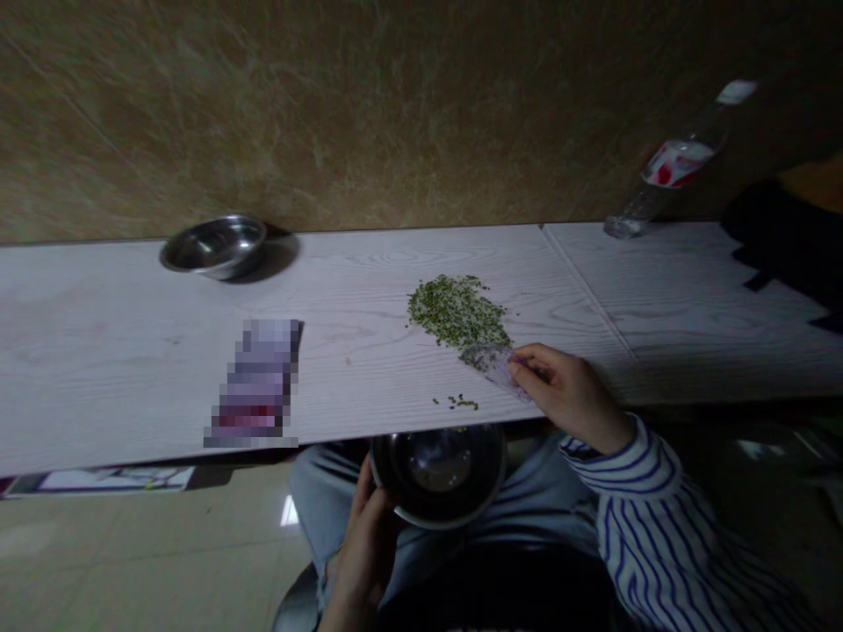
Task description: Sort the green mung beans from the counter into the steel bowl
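Observation:
A patch of small green beans (457, 312) lies spread on the white wood-grain table (356, 351). My right hand (563, 391) pinches a clear, thin plastic piece (493, 364), whose far edge touches the near side of the beans. A few loose beans (464, 403) sit closer to the table's front edge. Below that edge, above my lap, my left hand (372, 527) grips the left rim of a metal bowl (438, 478). A few small specks show inside this bowl; what they are I cannot make out.
Another metal bowl (214, 248) stands at the back left by the wall. A phone-like flat object (256, 386), blurred by pixels, lies left of the beans. At the back right is a clear bottle (672, 167) with a red-white label, near a dark bag-like item (790, 237).

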Tool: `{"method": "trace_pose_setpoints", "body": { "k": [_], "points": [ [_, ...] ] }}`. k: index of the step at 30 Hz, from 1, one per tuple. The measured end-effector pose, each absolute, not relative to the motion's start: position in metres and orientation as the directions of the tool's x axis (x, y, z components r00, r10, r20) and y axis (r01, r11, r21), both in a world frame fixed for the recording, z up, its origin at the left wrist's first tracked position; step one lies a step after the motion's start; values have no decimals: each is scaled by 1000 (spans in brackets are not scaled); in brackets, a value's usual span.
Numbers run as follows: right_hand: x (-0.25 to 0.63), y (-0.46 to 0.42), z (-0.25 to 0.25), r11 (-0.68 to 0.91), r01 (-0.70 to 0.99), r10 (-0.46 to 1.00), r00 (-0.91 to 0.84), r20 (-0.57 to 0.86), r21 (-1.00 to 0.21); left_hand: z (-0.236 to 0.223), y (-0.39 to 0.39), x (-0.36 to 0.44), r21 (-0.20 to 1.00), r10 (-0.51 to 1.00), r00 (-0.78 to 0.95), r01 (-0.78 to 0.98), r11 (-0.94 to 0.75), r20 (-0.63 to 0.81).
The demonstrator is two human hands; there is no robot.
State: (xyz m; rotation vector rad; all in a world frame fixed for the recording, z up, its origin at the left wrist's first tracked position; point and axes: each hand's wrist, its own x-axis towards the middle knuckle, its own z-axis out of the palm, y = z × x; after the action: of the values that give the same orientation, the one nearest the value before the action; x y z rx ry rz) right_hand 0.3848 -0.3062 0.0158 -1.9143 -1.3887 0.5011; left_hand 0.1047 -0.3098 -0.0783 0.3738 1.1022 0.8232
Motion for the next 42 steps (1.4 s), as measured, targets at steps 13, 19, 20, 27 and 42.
{"method": "trace_pose_setpoints", "body": {
  "k": [13,19,20,27,42],
  "points": [
    [398,-312,26,-202,654,896,424,132,-729,-82,-309,106,630,732,180,-402,664,-657],
    [388,-312,23,-167,650,936,341,88,-742,-80,-309,106,630,722,163,-387,674,-673],
    [387,-312,24,-163,652,941,328,81,-741,-79,-309,106,631,723,159,-388,672,-672],
    [386,-321,31,-181,656,938,339,72,-733,-80,-309,108,641,723,134,-374,670,-678],
    [392,-329,25,-235,599,919,394,25,-765,-85,-310,107,629,738,176,-418,655,-652]
  ]
}}
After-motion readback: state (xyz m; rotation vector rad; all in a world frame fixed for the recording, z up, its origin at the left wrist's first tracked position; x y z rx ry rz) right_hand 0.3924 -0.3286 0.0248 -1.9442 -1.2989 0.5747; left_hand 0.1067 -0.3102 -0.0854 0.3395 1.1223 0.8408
